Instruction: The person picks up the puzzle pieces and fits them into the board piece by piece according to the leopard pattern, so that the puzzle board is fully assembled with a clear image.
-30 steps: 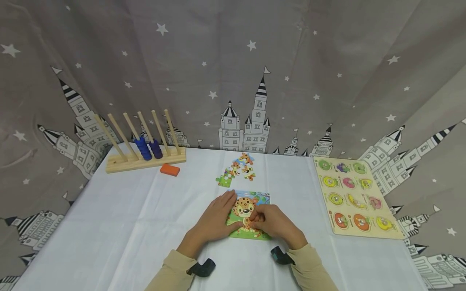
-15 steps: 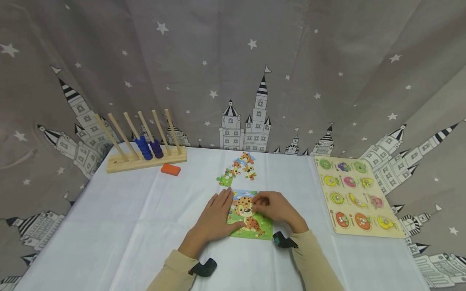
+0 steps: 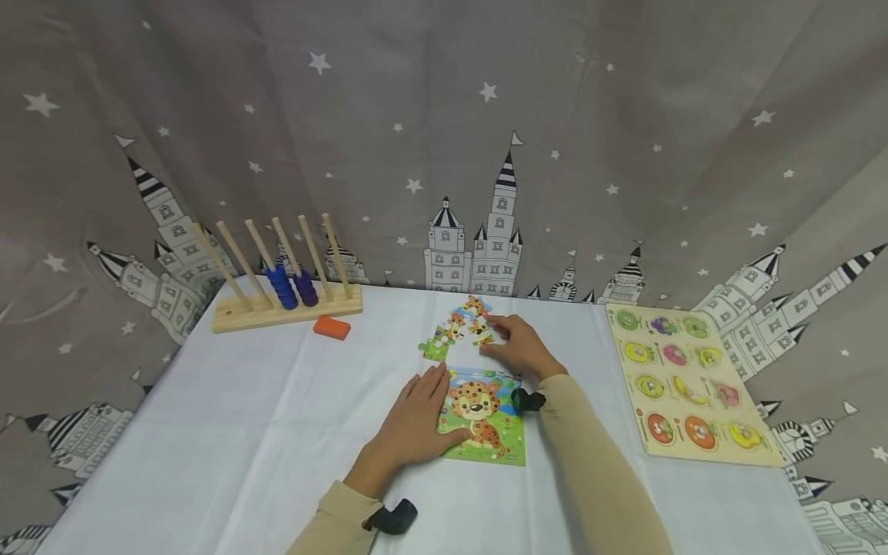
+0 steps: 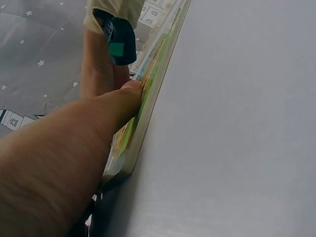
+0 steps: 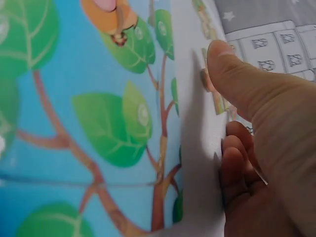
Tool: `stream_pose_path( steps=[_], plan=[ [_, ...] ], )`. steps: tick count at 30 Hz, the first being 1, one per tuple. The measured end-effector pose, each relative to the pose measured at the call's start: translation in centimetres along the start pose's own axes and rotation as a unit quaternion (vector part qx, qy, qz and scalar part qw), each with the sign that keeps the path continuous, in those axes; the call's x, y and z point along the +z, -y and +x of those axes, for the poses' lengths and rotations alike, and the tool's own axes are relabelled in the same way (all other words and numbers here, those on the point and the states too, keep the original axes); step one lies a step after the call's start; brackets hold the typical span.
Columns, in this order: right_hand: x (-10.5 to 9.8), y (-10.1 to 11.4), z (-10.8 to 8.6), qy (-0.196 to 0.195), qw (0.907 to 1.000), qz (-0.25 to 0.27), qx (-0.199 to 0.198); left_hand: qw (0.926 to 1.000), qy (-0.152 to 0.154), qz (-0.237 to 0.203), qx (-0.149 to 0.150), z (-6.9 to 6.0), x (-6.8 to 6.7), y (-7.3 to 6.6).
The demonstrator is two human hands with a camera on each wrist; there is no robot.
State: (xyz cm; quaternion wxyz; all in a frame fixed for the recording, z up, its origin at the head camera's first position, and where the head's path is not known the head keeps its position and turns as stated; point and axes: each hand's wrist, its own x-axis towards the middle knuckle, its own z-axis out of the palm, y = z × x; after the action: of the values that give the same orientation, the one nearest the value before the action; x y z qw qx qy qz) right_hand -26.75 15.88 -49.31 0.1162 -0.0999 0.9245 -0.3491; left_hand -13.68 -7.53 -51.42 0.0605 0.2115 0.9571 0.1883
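A flat leopard picture puzzle board [image 3: 489, 447] lies on the white table before me. My left hand [image 3: 415, 416] rests along its left side, fingers straight, with the thumb reaching over the board's lower part. In the left wrist view the left thumb [image 4: 126, 101] touches the board's edge. Beyond the board lie several loose jigsaw pieces [image 3: 435, 351], loosely grouped. My right hand [image 3: 520, 347] is at the right side of that group, thumb and fingers apart beside a piece with an animal face [image 3: 480, 331]. In the right wrist view the thumb partly hides a piece [image 5: 216, 96].
At the back left stands a wooden peg rack [image 3: 291, 312] with blue and purple rings on two pegs. An orange block [image 3: 331, 327] lies in front of it. A wooden fruit puzzle board [image 3: 648, 378] is at the right. A grey curtain [image 3: 388, 92] hangs behind the table.
My right hand has moved from the leopard board away to the loose pieces beyond it, and its fingers have spread. My left hand stays on the board.
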Motion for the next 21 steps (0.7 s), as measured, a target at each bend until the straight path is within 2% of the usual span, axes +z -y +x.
stream_pose_path(
  steps=[4,8,13,17,21],
  plan=[
    [0.3,0.2,0.7,-0.012,0.9993,-0.036,0.002,1.0000,0.000,-0.001,0.000,0.0,0.0,0.0],
    [0.5,0.0,0.8,-0.024,0.9988,-0.039,0.020,1.0000,0.001,-0.001,0.001,0.0,0.1,-0.1],
    [0.3,0.1,0.5,-0.056,0.9968,0.014,0.056,1.0000,0.006,0.003,0.001,0.1,0.3,-0.1],
    [0.0,0.2,0.3,-0.089,0.9922,0.052,0.069,1.0000,0.003,0.006,-0.004,0.2,0.3,0.1],
    [-0.2,0.4,-1.4,-0.071,0.9914,0.088,0.067,1.0000,0.004,0.001,-0.007,0.2,0.5,0.2]
  ],
)
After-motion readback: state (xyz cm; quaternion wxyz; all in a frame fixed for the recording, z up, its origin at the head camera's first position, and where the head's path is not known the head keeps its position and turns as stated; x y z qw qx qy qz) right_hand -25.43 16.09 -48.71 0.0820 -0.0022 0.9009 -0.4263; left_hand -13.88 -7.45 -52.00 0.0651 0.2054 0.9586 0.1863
